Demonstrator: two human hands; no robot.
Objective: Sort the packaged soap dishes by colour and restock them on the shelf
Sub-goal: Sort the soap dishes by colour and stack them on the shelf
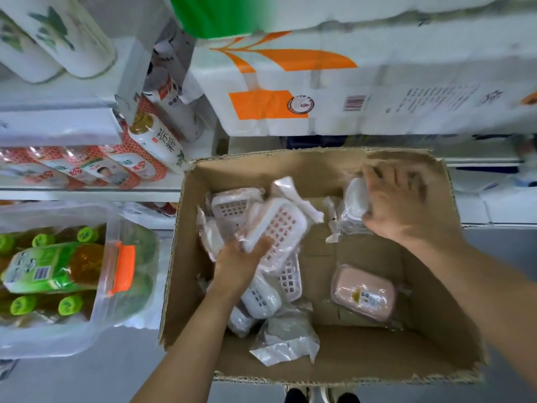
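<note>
Two bare forearms reach down from the near edge into an open cardboard box [319, 370]; the left hand [236, 264] is palm up with its fingers curled under a wrapped white dish [276, 228] whose grid of holes shows pink, holding it tilted above the heap; the right hand [398, 199], blurred, has its fingers bent over a wrapped white round dish [356, 200] near the box's far right wall, gripping it; beneath the left hand lies a jumble of more wrapped white dishes [261, 296], overlapping each other in the box's left half; a pink dish [363, 292] in its wrapper, label up, rests flat on the box floor to the right, well apart from the heap; a crumpled clear bag [286, 338] lies near the front wall; beyond the box, shelves hold big tissue packs [290, 91] printed white and orange; left of the box, green-capped bottles [43, 271] sit bundled in clear wrap.
</note>
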